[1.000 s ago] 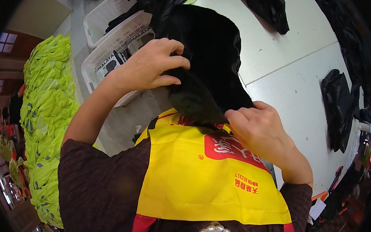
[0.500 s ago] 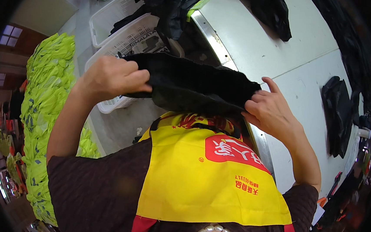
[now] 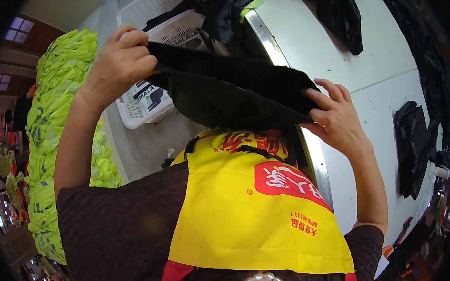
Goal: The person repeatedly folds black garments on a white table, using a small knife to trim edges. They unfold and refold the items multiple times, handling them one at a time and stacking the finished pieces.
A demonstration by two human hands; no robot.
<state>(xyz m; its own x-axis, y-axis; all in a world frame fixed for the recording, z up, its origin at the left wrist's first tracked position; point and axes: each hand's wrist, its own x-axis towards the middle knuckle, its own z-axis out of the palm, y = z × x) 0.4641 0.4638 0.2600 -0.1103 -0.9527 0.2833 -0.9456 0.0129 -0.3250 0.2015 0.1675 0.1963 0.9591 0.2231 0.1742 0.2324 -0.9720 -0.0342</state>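
Observation:
A wide black fabric piece (image 3: pixel 238 100) is stretched between my two hands, above the yellow apron (image 3: pixel 219 209) on my front. Its two layers part along the upper side, and the nearer one sags in the middle. My left hand (image 3: pixel 122 64) grips the left end with curled fingers. At the other end my right hand (image 3: pixel 338 115) pinches the cloth between thumb and fingers, with some fingertips raised. Behind the fabric, partly covered by it, stands a white plastic basket (image 3: pixel 141 114) holding printed cards or packages.
A white tabletop (image 3: pixel 376 105) with a metal edge strip (image 3: pixel 262 32) lies to the right. Black plastic bags (image 3: pixel 219 10) crowd the far side. A black folded item (image 3: pixel 410 150) rests at the far right. Bright yellow-green garments (image 3: pixel 59 127) are heaped on the left.
My left hand has moved up and left, raising its end of the fabric. The nearer layer now hangs apart from the farther one. The fingers of my right hand are more spread.

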